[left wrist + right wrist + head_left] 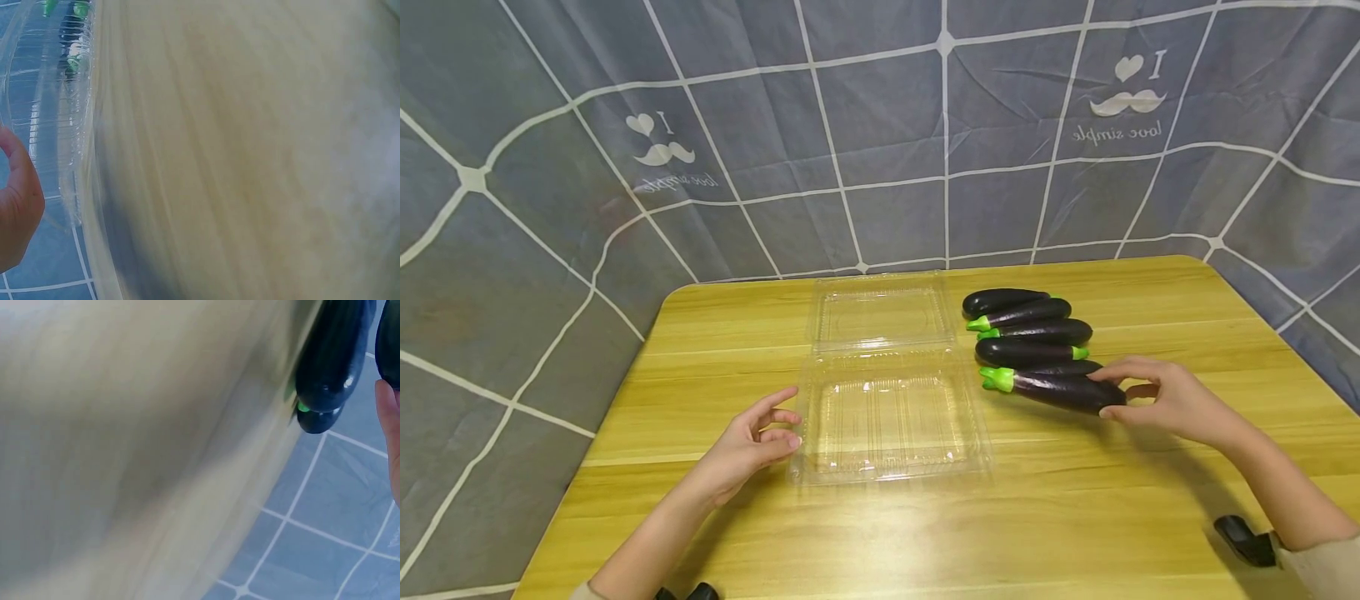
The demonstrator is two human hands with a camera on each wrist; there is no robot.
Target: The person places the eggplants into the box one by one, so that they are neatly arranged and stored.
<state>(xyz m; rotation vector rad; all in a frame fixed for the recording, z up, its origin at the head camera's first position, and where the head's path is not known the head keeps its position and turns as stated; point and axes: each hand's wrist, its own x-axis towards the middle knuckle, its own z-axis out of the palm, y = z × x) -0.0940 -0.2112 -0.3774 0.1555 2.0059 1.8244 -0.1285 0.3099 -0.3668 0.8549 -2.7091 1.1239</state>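
Observation:
My right hand (1165, 398) pinches the rounded end of the nearest eggplant (1060, 390) between thumb and fingers, its green stem pointing left. In the right wrist view, a fingertip presses against the dark end of this eggplant (389, 347). Behind it lie several more glossy eggplants (1030, 353), side by side, with stems facing either way. A clear plastic clamshell box (891, 425) lies unfolded on the table, its lid (880, 317) toward the back. At the box's left edge is my left hand (747, 450), fingers loosely bent and thumb apart, gripping nothing.
The wooden table (715, 367) carries the box in the middle and the eggplants to its right. A grey curtain (895, 133) with white lines hangs behind and along both sides. Black wrist straps (1243, 540) show near the front edge.

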